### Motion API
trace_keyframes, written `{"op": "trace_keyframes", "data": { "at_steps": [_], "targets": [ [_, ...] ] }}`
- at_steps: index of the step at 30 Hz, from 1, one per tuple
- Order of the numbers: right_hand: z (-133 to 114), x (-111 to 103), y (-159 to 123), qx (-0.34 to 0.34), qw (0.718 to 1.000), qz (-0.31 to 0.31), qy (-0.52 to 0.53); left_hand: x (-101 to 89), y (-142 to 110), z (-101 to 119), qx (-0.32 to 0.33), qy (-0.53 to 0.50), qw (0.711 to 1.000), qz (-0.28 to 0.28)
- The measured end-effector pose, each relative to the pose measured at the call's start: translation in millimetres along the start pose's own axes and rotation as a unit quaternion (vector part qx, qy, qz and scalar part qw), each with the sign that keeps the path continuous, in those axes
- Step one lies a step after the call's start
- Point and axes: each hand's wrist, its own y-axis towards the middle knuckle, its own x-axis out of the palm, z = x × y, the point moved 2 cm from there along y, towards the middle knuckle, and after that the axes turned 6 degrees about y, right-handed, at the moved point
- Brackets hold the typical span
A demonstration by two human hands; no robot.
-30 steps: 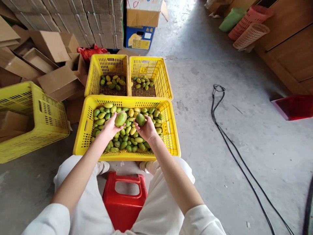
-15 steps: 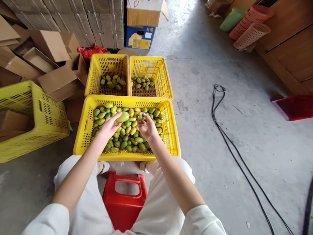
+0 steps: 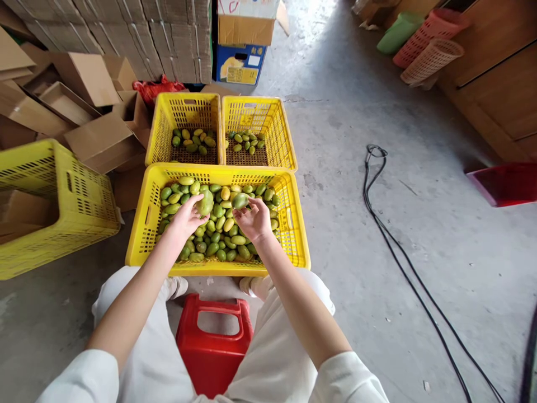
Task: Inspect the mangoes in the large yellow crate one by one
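A big yellow crate [image 3: 146,224] in front of my knees is full of green and yellowish mangoes. My left hand [image 3: 187,218] is over its middle, fingers closed on a green mango [image 3: 205,202]. My right hand [image 3: 255,220] is beside it, holding a smaller green mango [image 3: 240,200] at its fingertips. Both fruits are just above the pile. Behind this crate stand two smaller yellow crates, the left crate [image 3: 163,129] and the right crate [image 3: 279,134], each with a few mangoes on the bottom.
A red stool [image 3: 212,350] is between my legs. Another yellow crate [image 3: 62,207] stands at the left, with cardboard boxes [image 3: 90,84] behind it. A black cable [image 3: 390,235] runs across the concrete floor on the right. Plastic baskets [image 3: 428,39] lie far right, a red bin [image 3: 503,182] near the wall.
Both hands have turned the mangoes they hold. The left hand's mango swung from lying sideways to more upright. The right hand's fingers opened a little around the smaller fruit.
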Motion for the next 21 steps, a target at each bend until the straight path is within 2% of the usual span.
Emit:
{"op": "trace_keyframes", "data": {
  "at_steps": [4, 10, 14, 18, 21],
  "targets": [
    [-2, 1, -1, -0.002, 1.0, -0.004, -0.006, -1.4, 3, 0, -0.01, -0.018, 0.999, -0.033],
    [-2, 5, -3, -0.002, 1.0, -0.004, -0.003, 1.8, 2, -3, 0.004, -0.028, 0.999, -0.025],
    [-1, 7, -4, -0.01, 1.0, 0.009, -0.001, 5.1, -3, -3, 0.002, 0.003, 1.0, -0.015],
    [3, 4, 1, -0.015, 0.997, 0.029, -0.063, 6.4, -8, -3, -0.006, 0.052, 0.999, -0.004],
    [6, 0, 6, -0.02, 0.991, 0.046, -0.12, 6.3, -8, -5, -0.005, 0.067, 0.997, -0.021]
  ]
}}
